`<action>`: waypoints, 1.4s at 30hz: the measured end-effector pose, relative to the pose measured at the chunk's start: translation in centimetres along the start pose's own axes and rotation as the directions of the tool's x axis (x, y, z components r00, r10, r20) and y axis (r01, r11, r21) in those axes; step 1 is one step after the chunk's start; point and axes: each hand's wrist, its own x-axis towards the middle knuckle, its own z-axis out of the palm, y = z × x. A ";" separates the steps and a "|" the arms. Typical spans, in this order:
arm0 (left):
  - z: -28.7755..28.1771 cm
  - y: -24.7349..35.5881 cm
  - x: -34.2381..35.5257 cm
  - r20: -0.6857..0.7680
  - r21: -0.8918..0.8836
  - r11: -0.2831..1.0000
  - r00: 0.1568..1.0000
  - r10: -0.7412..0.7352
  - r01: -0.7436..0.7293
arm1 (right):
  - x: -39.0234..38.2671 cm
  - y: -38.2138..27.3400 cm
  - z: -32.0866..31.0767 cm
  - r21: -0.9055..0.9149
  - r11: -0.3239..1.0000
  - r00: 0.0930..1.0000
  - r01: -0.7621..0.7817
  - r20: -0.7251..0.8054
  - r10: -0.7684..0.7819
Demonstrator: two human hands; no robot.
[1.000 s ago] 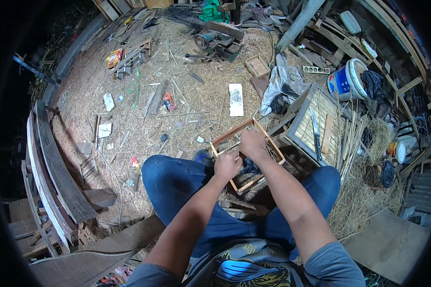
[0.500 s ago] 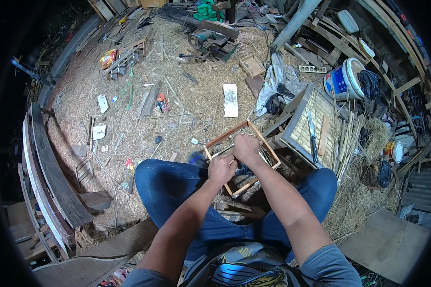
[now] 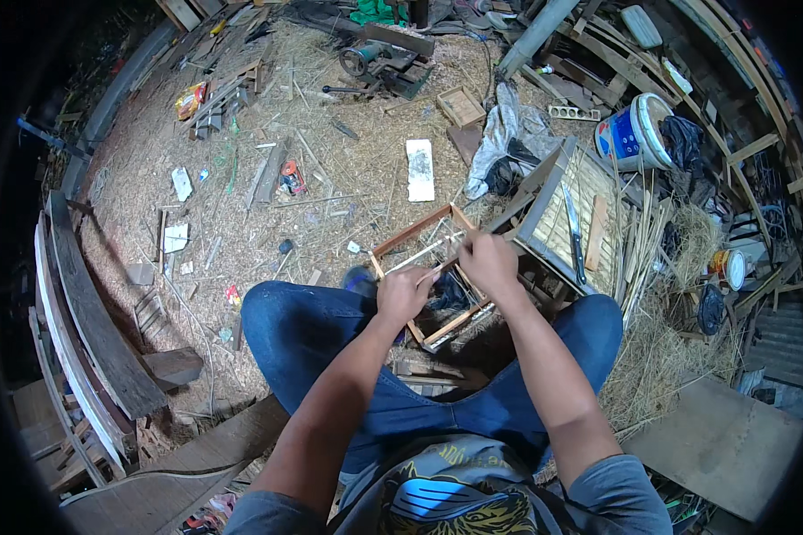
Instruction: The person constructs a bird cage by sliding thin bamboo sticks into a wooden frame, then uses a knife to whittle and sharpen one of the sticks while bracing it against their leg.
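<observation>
A rectangular wooden frame (image 3: 412,232) sits tilted between my knees, with a pale thin slat (image 3: 426,251) across its inside. My left hand (image 3: 401,297) is closed at the frame's left side, fingers around one end of a thin wooden strip (image 3: 442,266). Over the frame's right side, my right hand (image 3: 489,263) is closed on the strip's other end. The strip spans the gap between both hands, above the frame. My fingers hide its ends and part of the frame's sides.
To the right, a knife (image 3: 575,242) and a flat wood piece (image 3: 597,230) lie on a slatted box (image 3: 553,234). Beyond is a white-and-blue bucket (image 3: 629,138). A white block (image 3: 420,169) and a vise-like machine (image 3: 384,67) are ahead. Planks (image 3: 98,312) stand at left.
My hands have moved apart, the right one rightward, baring the thin strip between them and the slat inside the frame. The whole view has shifted slightly.
</observation>
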 end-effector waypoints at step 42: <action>0.2 -1.2 1.1 -0.010 0.013 0.999 0.999 -0.039 0.039 | -4.4 1.3 3.4 -0.118 0.993 0.994 0.024 0.105 -0.011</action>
